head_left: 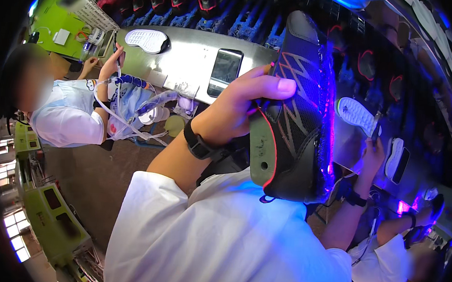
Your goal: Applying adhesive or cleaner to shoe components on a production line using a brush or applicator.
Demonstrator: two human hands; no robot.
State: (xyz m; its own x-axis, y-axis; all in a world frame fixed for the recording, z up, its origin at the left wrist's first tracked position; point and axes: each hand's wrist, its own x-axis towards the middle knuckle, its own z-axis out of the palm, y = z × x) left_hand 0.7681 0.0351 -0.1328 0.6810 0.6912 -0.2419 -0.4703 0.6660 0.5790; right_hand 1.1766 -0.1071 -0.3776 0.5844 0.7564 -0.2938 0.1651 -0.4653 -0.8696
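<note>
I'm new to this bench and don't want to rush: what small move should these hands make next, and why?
Probably have the right hand draw the dark tool lightly along the white sole. The tool appears to be at that sole's edge, though contact is unclear, while the left hand holds the shoe raised.

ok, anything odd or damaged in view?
Nothing clearly stands out. The black mesh shoe with zigzag stripes in the left hand looks intact on its visible side; the pink-purple glow along its edge seems just light. The white textured sole near the right hand shows no obvious break.
</note>
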